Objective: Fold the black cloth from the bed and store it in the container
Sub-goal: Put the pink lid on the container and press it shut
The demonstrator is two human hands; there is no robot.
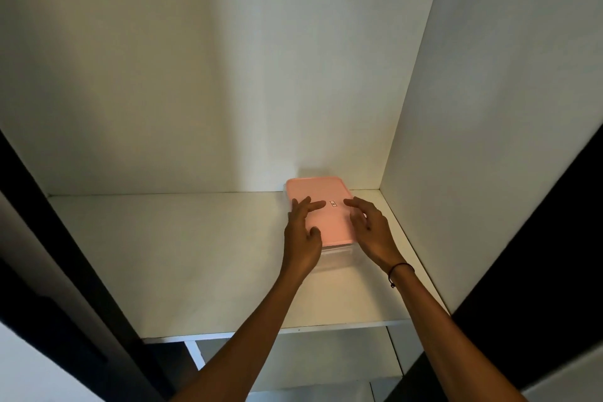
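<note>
A clear plastic container (336,258) with a pink lid (321,191) sits on a white wardrobe shelf, close to the back right corner. My left hand (301,232) rests on the lid's left side with fingers spread. My right hand (372,228) lies on the lid's right side, fingers spread too, with a dark cord around the wrist. Neither hand grips anything. The black cloth and the bed are out of view.
The white shelf (182,258) stretches to the left of the container. A white back wall (228,75) and right side wall (489,108) enclose it. Dark wardrobe door edges (49,271) frame both sides. A lower compartment shows under the shelf's front edge.
</note>
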